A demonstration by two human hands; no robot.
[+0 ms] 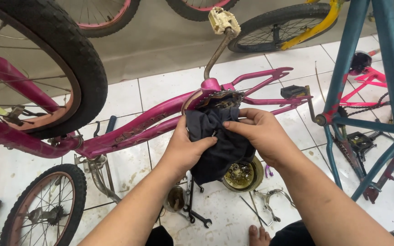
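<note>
— We're over a white tiled floor strewn with bicycle parts; where does our work sit?

— On the pink bicycle frame, lying upside down across the middle of the floor. Its long axis runs from the left edge, by the big black tyre, up toward the rear fork ends at upper right. The crank arm stands up from it, its cream pedal pointing toward the far edge.

— And our hands?

— Both are closed on the dark cloth: our left hand bunches it from below, our right hand pinches it from the right, pressing it against the chainring.

— Which step, would we say?

— Wiping around the crank, we judge. Next we'd need a firm rub about the axle, keeping the cloth clear of the teeth. A round tin and spanners lie near the floor's near edge.
</note>
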